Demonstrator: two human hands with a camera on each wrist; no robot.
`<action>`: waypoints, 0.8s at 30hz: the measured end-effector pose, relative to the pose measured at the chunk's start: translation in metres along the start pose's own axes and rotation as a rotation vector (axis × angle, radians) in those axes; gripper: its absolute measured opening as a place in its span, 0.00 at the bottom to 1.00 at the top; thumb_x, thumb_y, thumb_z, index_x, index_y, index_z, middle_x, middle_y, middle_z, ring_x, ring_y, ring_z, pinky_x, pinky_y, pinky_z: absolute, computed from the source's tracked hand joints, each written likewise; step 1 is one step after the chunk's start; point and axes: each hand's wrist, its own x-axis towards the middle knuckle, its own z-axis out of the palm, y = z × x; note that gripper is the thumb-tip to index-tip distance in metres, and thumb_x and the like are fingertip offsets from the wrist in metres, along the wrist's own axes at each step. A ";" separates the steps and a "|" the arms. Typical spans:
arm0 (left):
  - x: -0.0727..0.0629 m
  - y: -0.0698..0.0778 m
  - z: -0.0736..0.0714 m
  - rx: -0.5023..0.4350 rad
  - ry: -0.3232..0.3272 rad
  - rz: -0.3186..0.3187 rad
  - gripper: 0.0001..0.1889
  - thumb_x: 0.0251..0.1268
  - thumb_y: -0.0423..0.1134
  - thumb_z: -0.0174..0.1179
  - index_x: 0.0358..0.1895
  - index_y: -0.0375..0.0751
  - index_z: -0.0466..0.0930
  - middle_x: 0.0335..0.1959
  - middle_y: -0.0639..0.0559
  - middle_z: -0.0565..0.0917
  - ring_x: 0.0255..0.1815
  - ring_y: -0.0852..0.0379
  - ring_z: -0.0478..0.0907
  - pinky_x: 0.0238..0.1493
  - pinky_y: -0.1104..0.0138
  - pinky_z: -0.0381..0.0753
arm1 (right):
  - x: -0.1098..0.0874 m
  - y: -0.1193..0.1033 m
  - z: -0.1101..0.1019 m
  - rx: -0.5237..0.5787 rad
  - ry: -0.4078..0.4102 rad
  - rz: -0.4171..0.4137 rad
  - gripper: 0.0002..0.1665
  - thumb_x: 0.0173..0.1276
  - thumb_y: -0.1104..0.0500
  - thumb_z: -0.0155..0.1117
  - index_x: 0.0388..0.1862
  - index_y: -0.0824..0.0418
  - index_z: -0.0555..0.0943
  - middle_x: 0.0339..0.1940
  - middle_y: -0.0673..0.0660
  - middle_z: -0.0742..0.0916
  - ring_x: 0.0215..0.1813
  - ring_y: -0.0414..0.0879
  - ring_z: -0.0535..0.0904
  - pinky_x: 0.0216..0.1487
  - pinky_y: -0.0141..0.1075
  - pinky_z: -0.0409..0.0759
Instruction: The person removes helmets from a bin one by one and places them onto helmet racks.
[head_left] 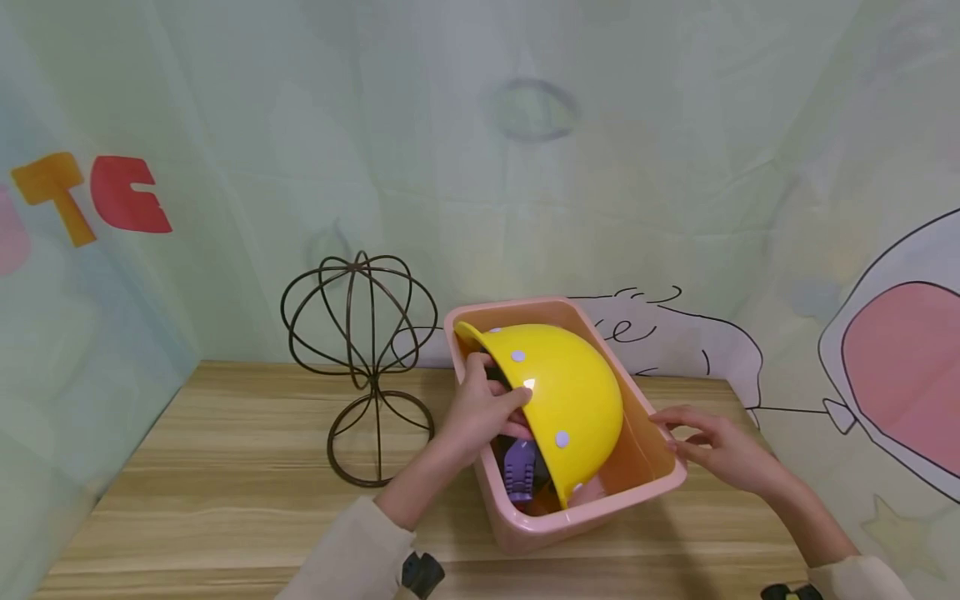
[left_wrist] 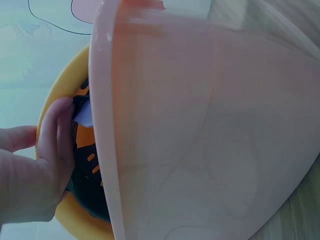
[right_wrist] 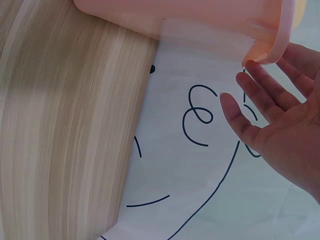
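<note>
The person's left hand (head_left: 487,408) holds the edge of a smooth yellow dome-shaped hard plastic helmet (head_left: 573,387) dotted with pale lilac studs: the thumb lies on the outer shell and the other fingers reach inside, closed narrowly on the brim between them. The helmet sits tilted in a deep pink rectangular plastic bin (head_left: 600,507), its hollow facing the left fingers and its dome bulging away from them, toward the right hand (head_left: 720,446). In the left wrist view part of the helmet's edge stands above the bin's wall, with a dark slotted lining (left_wrist: 87,162) just beside the fingers.

The relation a further move would turn on is this: the helmet lies to the right of the left fingers and touches them, its open edge slanting from the far left to the near right, roughly along the bin's long side. The left hand is clearly the nearer; the right one is apart from the helmet. The right fingers are loosely extended and parted at the bin's right rim, with no firm grip showing.

Below the left fingers shows a purple ridged piece (head_left: 519,471); whether it belongs to the helmet cannot be told. Left of those fingers, a dark globe-topped wire stand (head_left: 374,379) rises from the wood-grain table (head_left: 240,467), upright, close to the bin.
</note>
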 end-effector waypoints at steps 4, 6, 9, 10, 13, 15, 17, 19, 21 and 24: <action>0.000 0.000 0.001 -0.015 0.006 -0.003 0.30 0.62 0.31 0.56 0.61 0.39 0.48 0.38 0.37 0.77 0.24 0.50 0.81 0.28 0.62 0.84 | 0.000 0.000 0.000 0.003 0.001 0.003 0.18 0.63 0.61 0.61 0.53 0.54 0.77 0.50 0.52 0.81 0.49 0.45 0.74 0.42 0.33 0.80; 0.000 0.000 0.001 -0.016 0.014 0.008 0.29 0.62 0.30 0.56 0.61 0.38 0.49 0.38 0.37 0.77 0.23 0.50 0.81 0.27 0.62 0.84 | 0.000 0.000 0.000 0.005 -0.002 0.006 0.18 0.63 0.61 0.61 0.53 0.54 0.77 0.50 0.52 0.81 0.49 0.45 0.74 0.42 0.33 0.80; 0.001 -0.001 0.002 -0.016 0.025 0.026 0.29 0.61 0.29 0.56 0.60 0.37 0.49 0.38 0.36 0.77 0.23 0.50 0.81 0.26 0.62 0.84 | 0.001 0.000 0.000 0.008 -0.006 0.010 0.19 0.63 0.61 0.61 0.54 0.54 0.77 0.51 0.52 0.81 0.49 0.45 0.74 0.43 0.33 0.79; 0.001 -0.001 0.002 -0.017 0.026 0.032 0.29 0.61 0.29 0.56 0.60 0.36 0.49 0.38 0.36 0.77 0.22 0.50 0.81 0.25 0.62 0.84 | 0.001 0.000 0.000 0.007 -0.007 0.012 0.19 0.63 0.61 0.61 0.54 0.54 0.77 0.51 0.52 0.81 0.49 0.45 0.74 0.43 0.33 0.79; 0.001 0.000 0.002 -0.021 0.028 0.037 0.29 0.61 0.29 0.56 0.60 0.36 0.50 0.39 0.36 0.77 0.22 0.51 0.80 0.25 0.62 0.84 | 0.001 0.001 0.000 0.009 -0.011 0.014 0.19 0.63 0.61 0.61 0.54 0.54 0.77 0.51 0.53 0.81 0.50 0.46 0.74 0.43 0.33 0.79; 0.001 0.000 0.002 -0.021 0.031 0.038 0.29 0.61 0.29 0.56 0.60 0.36 0.50 0.40 0.36 0.76 0.22 0.51 0.80 0.25 0.62 0.84 | 0.001 0.001 0.000 0.009 -0.011 0.019 0.19 0.63 0.61 0.61 0.54 0.54 0.77 0.52 0.53 0.81 0.50 0.46 0.74 0.43 0.33 0.79; 0.001 0.000 0.003 -0.021 0.034 0.042 0.29 0.61 0.29 0.56 0.61 0.36 0.50 0.40 0.36 0.76 0.22 0.51 0.80 0.25 0.62 0.84 | 0.001 0.001 0.000 0.011 -0.011 0.019 0.19 0.63 0.61 0.61 0.54 0.54 0.77 0.52 0.53 0.81 0.50 0.46 0.73 0.43 0.33 0.79; 0.001 0.000 0.003 -0.021 0.037 0.043 0.29 0.61 0.29 0.56 0.61 0.36 0.50 0.41 0.36 0.76 0.23 0.51 0.80 0.25 0.62 0.84 | 0.000 0.001 0.000 0.013 -0.008 0.020 0.19 0.63 0.61 0.61 0.54 0.54 0.77 0.52 0.53 0.81 0.50 0.46 0.74 0.43 0.32 0.79; 0.001 -0.001 0.003 -0.026 0.038 0.046 0.29 0.61 0.29 0.56 0.61 0.36 0.50 0.41 0.36 0.76 0.23 0.51 0.80 0.25 0.62 0.84 | 0.000 0.001 0.000 0.012 -0.008 0.024 0.19 0.63 0.61 0.61 0.54 0.54 0.77 0.51 0.53 0.81 0.49 0.46 0.74 0.43 0.32 0.79; 0.002 -0.001 0.003 -0.045 0.036 0.048 0.28 0.62 0.28 0.56 0.60 0.36 0.50 0.40 0.36 0.77 0.22 0.51 0.80 0.25 0.61 0.84 | 0.000 0.001 0.000 0.009 -0.006 0.022 0.19 0.63 0.61 0.61 0.54 0.55 0.77 0.51 0.53 0.81 0.49 0.46 0.74 0.43 0.32 0.79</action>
